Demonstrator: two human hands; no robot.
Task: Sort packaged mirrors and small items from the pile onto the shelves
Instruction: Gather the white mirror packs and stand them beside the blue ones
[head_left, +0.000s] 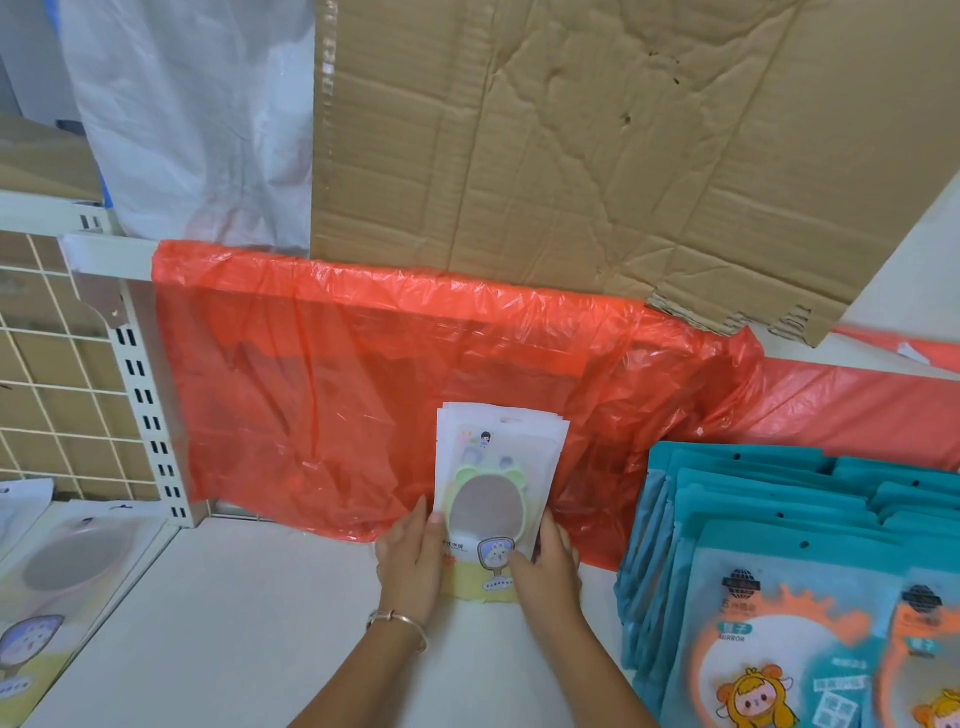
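The stack of frosted white plastic packets (498, 467) (a pale green oval mirror with little ears shows through the front one) stands upright at the centre of the white metal shelf (260, 597). Its bottom edge seems to rest on the shelf. The crinkled red plastic sheet (322, 374) hangs just behind it at 12 o'clock; I cannot tell whether the two touch.

The left hand (410, 564) holds the stack's 9 o'clock edge, with the thumb on the front and the fingers running up the side. The right hand (545, 571) mirrors it at 3 o'clock, its thumb low on the front packet. Both hands pinch the stack, and only its lower half is held.

That is where I see the trouble. The packets look slick and their tops are already slightly fanned. Letting go before the stack leans on something firm would likely send the front ones sliding down toward 6 o'clock. The red sheet is loose film, so I doubt it gives real backing (a push could simply bunch it).

The rows of teal mirror packets (753, 519) lean at 4 o'clock, near the stack but apart from it. A sideways slip would tip the white ones in among them and muddle the sorting.
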